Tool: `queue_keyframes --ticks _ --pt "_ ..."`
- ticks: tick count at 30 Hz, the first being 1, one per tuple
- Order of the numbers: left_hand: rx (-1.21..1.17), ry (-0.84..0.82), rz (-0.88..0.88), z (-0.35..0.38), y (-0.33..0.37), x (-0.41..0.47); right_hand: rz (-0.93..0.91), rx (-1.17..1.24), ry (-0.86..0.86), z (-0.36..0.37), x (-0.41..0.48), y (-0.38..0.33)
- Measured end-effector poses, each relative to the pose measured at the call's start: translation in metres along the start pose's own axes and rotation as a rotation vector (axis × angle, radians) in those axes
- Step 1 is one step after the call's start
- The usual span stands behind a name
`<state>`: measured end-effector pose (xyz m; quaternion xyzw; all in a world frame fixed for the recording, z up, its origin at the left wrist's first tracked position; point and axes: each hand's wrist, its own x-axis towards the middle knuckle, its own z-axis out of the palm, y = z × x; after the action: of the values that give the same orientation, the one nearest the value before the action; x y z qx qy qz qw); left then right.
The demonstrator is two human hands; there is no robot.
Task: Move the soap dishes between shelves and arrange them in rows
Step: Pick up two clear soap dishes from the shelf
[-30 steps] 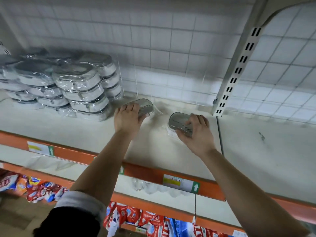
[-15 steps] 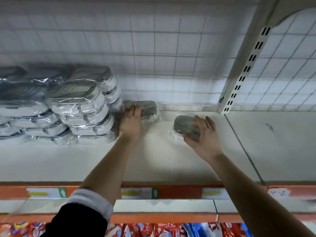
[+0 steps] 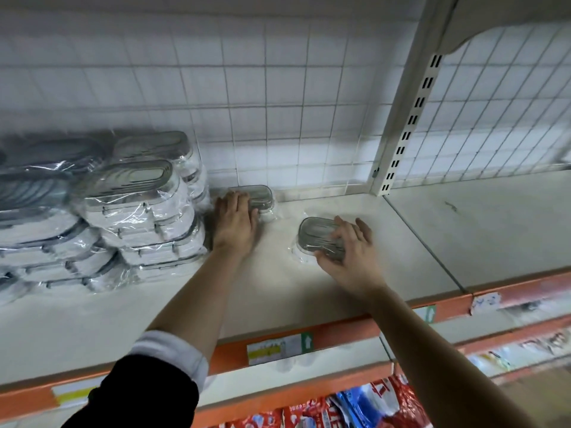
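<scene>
Two grey-lidded soap dishes in clear wrap lie on the white upper shelf (image 3: 278, 304). The left soap dish (image 3: 261, 196) sits near the back grid, right of the stacks, and my left hand (image 3: 235, 225) rests on its near end with straight fingers. The right soap dish (image 3: 313, 236) sits further forward on the shelf. My right hand (image 3: 350, 253) lies over its right end, fingers spread and straight, thumb along its near side. Stacks of wrapped soap dishes (image 3: 139, 211) fill the shelf's left part.
A wire grid (image 3: 278, 118) backs the shelf, and a slotted white upright (image 3: 408, 118) stands at the back right. An orange price rail (image 3: 340, 332) runs along the front edge. Red and blue packets (image 3: 355, 406) lie on the shelf below.
My left hand slid its dish back toward the grid beside the stacks. My right hand's fingers straightened over the other dish, which stays on the shelf.
</scene>
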<state>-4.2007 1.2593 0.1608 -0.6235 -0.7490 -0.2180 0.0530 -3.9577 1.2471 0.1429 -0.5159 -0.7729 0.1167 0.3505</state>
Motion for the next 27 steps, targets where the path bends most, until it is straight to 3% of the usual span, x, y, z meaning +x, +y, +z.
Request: queue_keyframes --ticks 5,11,17,22,27 --pt "0.084 -0.023 0.000 -0.004 0.005 -0.001 -0.080 -0.056 0.098 -0.001 -0.002 -0.005" --pt "-0.063 -0.007 0.067 -0.029 0.017 -0.038 -0.082 -0.010 0.097 -0.001 -0.001 -0.002" --pt "-0.104 0.186 0.197 -0.062 0.016 -0.112 -0.233 0.009 0.200 0.000 0.016 -0.017" --pt "-0.032 0.218 0.243 -0.067 -0.014 -0.128 -0.325 0.041 0.137 0.018 0.059 -0.049" --pt "-0.042 0.162 0.302 -0.065 -0.031 -0.136 -0.375 0.044 -0.044 0.046 0.098 -0.081"
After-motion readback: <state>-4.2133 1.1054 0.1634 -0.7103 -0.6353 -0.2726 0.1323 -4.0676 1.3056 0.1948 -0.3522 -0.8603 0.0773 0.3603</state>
